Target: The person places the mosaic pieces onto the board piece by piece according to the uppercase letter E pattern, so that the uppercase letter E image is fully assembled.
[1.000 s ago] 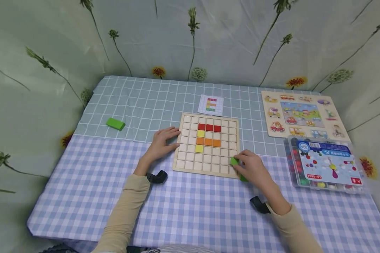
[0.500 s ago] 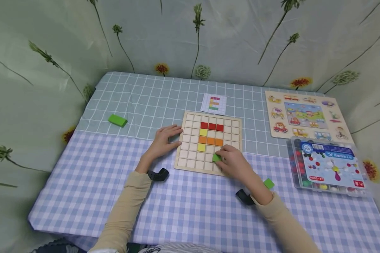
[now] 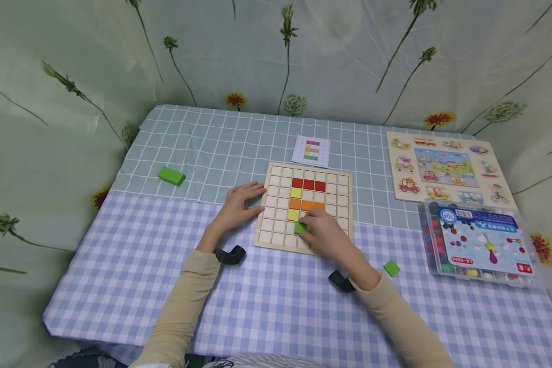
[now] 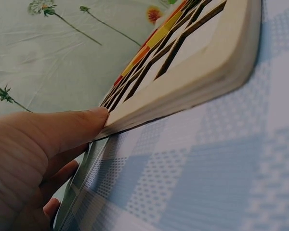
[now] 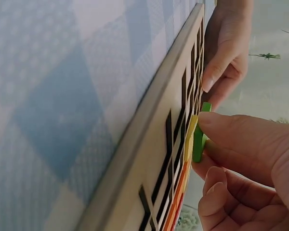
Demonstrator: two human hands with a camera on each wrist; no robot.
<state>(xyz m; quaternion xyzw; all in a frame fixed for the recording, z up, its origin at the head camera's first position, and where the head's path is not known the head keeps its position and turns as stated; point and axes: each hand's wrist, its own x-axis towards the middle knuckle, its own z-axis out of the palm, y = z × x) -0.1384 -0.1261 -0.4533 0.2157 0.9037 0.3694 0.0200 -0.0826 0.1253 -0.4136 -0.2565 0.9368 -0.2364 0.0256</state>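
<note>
A square wooden grid board (image 3: pixel 276 247) lies on the checked cloth. My right hand (image 3: pixel 328 236) pinches a green square tile (image 3: pixel 298 227) between thumb and fingers, just below the lower yellow tile (image 3: pixel 293 214). In the right wrist view this green tile (image 5: pixel 200 142) stands tilted by the yellow one; whether it touches the board is unclear. Red tiles (image 3: pixel 308 184), an upper yellow tile (image 3: pixel 296 192) and orange tiles (image 3: pixel 306 205) sit in the grid. My left hand (image 3: pixel 235 207) touches the board's left edge, its thumb (image 4: pixel 82 126) against the rim, fingers fairly straight.
Behind the board lies a printed pattern card (image 3: pixel 311 151). A loose green tile (image 3: pixel 392 268) rests right of my right wrist, and a longer green block (image 3: pixel 171 176) lies far left. On the right are a picture puzzle (image 3: pixel 400 191) and a clear plastic box (image 3: pixel 480 243).
My right hand has carried the green tile leftward over the board, from its right edge to beneath the lower yellow tile. A green tile on the cloth has come into fuller view. The left hand stays put.
</note>
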